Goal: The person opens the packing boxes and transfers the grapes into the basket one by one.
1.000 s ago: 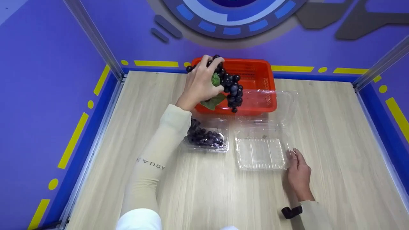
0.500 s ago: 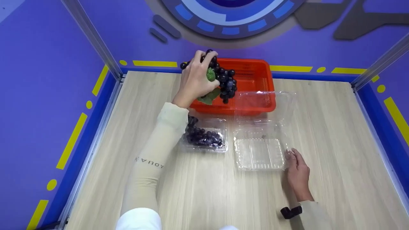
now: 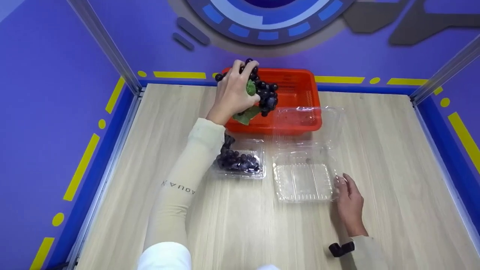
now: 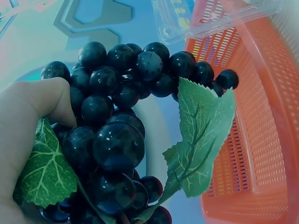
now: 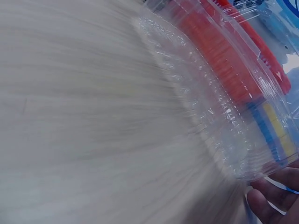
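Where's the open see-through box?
In the head view, the open clear clamshell box sits right of centre, between the boxed grapes and the right hand, in front of the red basket.

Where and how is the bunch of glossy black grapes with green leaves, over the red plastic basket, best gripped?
Probably the bunch is best gripped at its thick part beside the leaves, from above and the left, in a curled grasp, as the left hand does: grapes cluster densely there, while a thinner end droops rightward over the basket.

On the pale wood-grain table (image 3: 240, 232) stand a red basket (image 3: 296, 95), a clear box (image 3: 240, 176), an open clear container (image 3: 303, 182)
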### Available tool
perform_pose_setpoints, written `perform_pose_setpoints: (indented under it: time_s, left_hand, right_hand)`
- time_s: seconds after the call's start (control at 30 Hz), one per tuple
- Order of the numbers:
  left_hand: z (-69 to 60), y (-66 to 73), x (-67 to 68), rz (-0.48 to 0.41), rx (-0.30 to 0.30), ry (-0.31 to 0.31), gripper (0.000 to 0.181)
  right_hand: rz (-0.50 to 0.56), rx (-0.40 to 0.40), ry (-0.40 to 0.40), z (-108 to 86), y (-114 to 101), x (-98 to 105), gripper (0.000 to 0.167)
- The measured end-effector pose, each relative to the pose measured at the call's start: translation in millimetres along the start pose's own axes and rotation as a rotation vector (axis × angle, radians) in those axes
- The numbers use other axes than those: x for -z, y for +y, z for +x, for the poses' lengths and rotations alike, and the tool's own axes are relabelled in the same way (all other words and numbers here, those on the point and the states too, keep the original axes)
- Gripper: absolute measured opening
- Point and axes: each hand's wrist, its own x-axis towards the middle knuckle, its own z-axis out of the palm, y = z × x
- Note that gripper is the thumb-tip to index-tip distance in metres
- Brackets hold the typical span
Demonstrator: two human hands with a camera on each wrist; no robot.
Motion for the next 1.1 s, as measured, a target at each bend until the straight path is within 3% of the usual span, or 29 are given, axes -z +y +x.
perform_pose_setpoints:
  time_s: [0.33,0.83,1.1]
  left_hand:
    - [10.0,0.7,-13.5,-0.003,-0.014,-0.016,0.072]
    - [23.0,-10.7,-30.3,0.035,0.040,-0.033,0.074]
    - [23.2,-22.0,-41.4,0.044,0.076,-0.089,0.077]
  right_hand:
    - [0.074,-0.010,-0.038,-2.0,4,2,0.054]
    - [0.042,0.023,-0.001,-5.1,10,5,0.047]
    - [0.029,0.003,0.006,-5.1,10,4,0.048]
